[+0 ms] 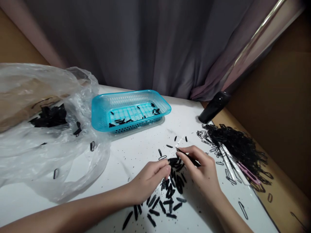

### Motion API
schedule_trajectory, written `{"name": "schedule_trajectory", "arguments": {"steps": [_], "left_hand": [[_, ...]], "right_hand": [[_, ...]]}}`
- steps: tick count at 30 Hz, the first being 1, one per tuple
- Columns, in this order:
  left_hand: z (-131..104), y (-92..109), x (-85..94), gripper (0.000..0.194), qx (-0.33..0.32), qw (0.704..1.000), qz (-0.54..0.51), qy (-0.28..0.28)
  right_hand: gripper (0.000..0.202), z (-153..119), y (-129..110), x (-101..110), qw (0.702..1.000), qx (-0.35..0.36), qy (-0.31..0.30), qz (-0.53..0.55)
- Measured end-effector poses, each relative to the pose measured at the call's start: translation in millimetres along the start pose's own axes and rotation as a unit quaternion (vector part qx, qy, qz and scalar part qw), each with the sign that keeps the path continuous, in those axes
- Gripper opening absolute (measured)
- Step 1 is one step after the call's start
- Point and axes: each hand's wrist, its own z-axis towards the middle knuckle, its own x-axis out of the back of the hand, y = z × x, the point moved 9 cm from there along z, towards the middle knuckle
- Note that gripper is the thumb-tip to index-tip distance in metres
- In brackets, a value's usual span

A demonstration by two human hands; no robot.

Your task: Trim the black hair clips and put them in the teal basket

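My left hand [154, 174] is closed in a pinch over the table, and what lies between its fingertips is hidden. Just past those fingertips lie dark pieces of the pile and a pale-centred loop [162, 157]. A slim black pointed tool [191, 158] is gripped in my right hand [202, 166], its tip angled up and left. Below and between both hands spreads a pile of small, narrow black pieces [170, 187]. A few loose black pieces [169, 146] lie beyond the tool's tip.
Behind my hands sits a turquoise plastic basket [131, 126] with some black pieces inside. Clear plastic bags [80, 171] cover the left side. At right are a heap of black loops [238, 145], pink-handled scissors [249, 173] and a black cylinder [213, 108].
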Motion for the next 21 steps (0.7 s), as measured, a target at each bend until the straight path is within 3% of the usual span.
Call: {"name": "schedule_trajectory", "arguments": {"steps": [3,6,21], "left_hand": [[1,-5,3.3,0.035,0.002,1.000,-0.016,0.021],[2,-10,4.9,0.036,0.006,0.999,-0.034,0.035],[1,-7,5.6,0.034,-0.004,0.999,-0.027,0.036]], "right_hand": [[0.018,-2,15,-10,0.991,-0.115,-0.048,0.056],[0.020,-7,20,-21,0.977,-0.170,-0.087,0.093],[0.013,-5,15,-25,0.988,-0.119,-0.086,0.056]]}}
